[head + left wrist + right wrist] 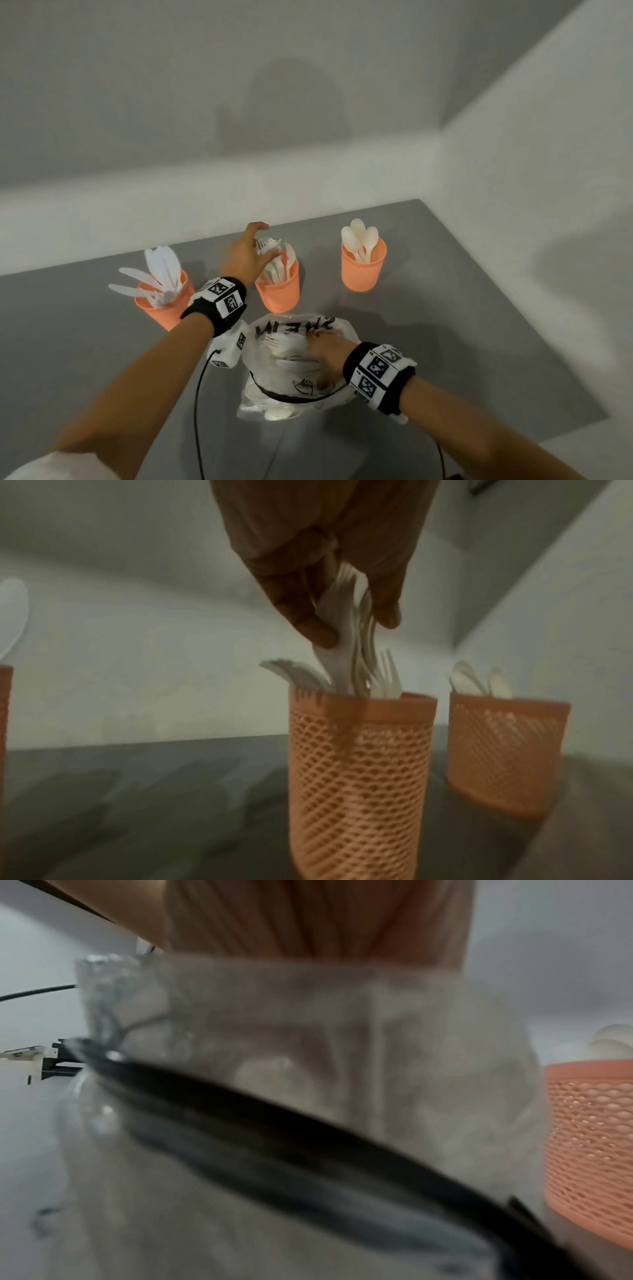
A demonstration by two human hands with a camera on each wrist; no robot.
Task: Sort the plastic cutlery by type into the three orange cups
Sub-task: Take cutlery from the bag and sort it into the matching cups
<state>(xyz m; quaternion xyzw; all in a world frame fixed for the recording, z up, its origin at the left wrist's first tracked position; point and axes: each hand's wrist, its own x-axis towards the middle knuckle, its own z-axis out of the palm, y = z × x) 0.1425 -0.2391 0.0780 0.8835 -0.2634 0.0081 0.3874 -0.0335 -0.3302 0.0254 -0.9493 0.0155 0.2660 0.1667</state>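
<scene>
Three orange mesh cups stand in a row on the grey table [462, 308]. The left cup [161, 305] holds white knives, the middle cup [278, 291] [359, 777] holds white forks, and the right cup [363, 269] [592, 1145] holds white spoons. My left hand [246, 255] [342, 601] is above the middle cup and pinches a few forks [346, 620] whose handles are inside it. My right hand [325, 356] is inside a clear plastic bag [294, 363] [308, 1069] of cutlery near the table's front; its fingers are hidden by the bag.
A black cable [198, 397] runs from my left wrist across the table towards me. The room's walls stand close behind the cups and to the right. Bare table surface lies to the right of the bag and spoon cup.
</scene>
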